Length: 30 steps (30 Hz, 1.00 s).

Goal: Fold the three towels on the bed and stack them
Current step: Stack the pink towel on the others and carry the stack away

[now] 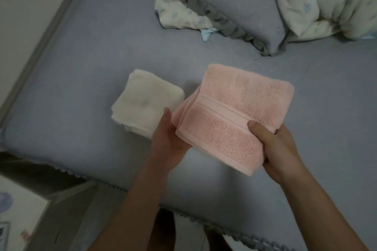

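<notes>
Both hands, left hand (167,140) and right hand (279,149), grip the folded pink towel (234,116) beside the white towel (142,106).

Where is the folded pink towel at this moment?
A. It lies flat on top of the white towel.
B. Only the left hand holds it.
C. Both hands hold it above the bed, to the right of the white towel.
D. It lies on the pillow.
C: the left hand and the right hand each grip an edge of the pink towel, beside the folded white towel on the bed.
</notes>
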Motion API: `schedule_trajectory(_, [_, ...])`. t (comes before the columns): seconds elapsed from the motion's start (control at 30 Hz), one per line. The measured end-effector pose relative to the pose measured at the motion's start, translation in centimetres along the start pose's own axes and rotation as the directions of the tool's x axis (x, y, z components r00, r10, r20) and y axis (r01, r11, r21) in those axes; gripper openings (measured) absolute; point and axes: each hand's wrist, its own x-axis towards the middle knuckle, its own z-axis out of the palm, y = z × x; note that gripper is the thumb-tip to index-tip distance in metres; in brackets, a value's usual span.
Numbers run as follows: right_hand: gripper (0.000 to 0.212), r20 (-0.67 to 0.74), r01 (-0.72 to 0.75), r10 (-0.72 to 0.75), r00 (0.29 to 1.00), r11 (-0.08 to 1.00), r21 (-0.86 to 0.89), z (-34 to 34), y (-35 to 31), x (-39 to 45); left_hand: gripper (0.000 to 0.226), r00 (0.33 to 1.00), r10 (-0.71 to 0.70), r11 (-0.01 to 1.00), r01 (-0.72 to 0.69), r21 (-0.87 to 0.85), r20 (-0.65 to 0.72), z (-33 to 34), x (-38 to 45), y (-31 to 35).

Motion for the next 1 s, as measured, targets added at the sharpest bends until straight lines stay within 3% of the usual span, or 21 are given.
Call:
schedule_trajectory(0.07, [0.047, 0.118, 0.010, -0.011, 0.993, 1.000, 0.003, 4.4, -0.8, 0.6, 0.060, 0.995, 0.093, 0.989, -0.095, 0.112, 0.023, -1.9, -0.3, 6.1])
schedule_trajectory(0.17, [0.049, 0.215, -0.025, 0.022, 0.976, 1.000, 0.011, 11.4, 1.7, 2.4, 0.048, 0.974, 0.219, 0.879, -0.225, 0.420, 0.065, -7.1, -0.4, 12.9])
schedule_trajectory(0.27, [0.036, 0.032, -0.075, 0.077, 0.997, 0.996, -0.036, 17.7, 7.6, 4.5, 0.055, 0.954, 0.283, 0.801, -0.180, 0.571, -0.097, -12.8, 0.8, 16.4])
schedule_trajectory(0.37, [0.033, -0.272, -0.198, 0.137, 0.952, 0.958, -0.209, 21.1, 12.9, 6.4, 0.053, 0.929, 0.200, 0.644, 0.116, 0.756, -0.312, -17.7, 3.6, 16.4])
schedule_trajectory(0.43, [0.047, -0.360, -0.252, 0.133, 0.924, 0.918, -0.307, 21.4, 14.6, 7.1, 0.054, 0.922, 0.107, 0.572, 0.248, 0.782, -0.371, -19.7, 5.3, 16.1])
schedule_trajectory(0.5, [0.058, -0.339, -0.242, 0.106, 0.935, 0.889, -0.388, 20.9, 15.1, 7.3, 0.063, 0.947, 0.093, 0.572, 0.201, 0.795, -0.307, -20.8, 6.4, 16.3])
schedule_trajectory(0.63, [0.077, -0.230, -0.302, 0.233, 0.945, 0.890, -0.341, 19.0, 15.3, 7.1, 0.083, 0.971, -0.027, 0.726, 0.181, 0.663, -0.236, -21.5, 8.0, 16.5])
schedule_trajectory(0.73, [0.095, -0.067, -0.373, 0.367, 0.928, 0.908, -0.191, 18.1, 16.4, 7.1, 0.086, 0.949, -0.265, 0.783, 0.317, 0.535, -0.174, -22.2, 9.2, 16.2])
schedule_trajectory(0.83, [0.079, 0.057, -0.315, 0.320, 0.946, 0.946, -0.074, 17.9, 17.8, 8.0, 0.087, 0.886, -0.451, 0.746, 0.441, 0.499, -0.108, -23.0, 10.4, 16.5])
schedule_trajectory(1.0, [0.070, 0.107, -0.259, 0.258, 0.960, 0.966, 0.002, 17.7, 18.1, 8.0, 0.088, 0.821, -0.559, 0.697, 0.540, 0.472, -0.113, -22.5, 9.9, 16.4])
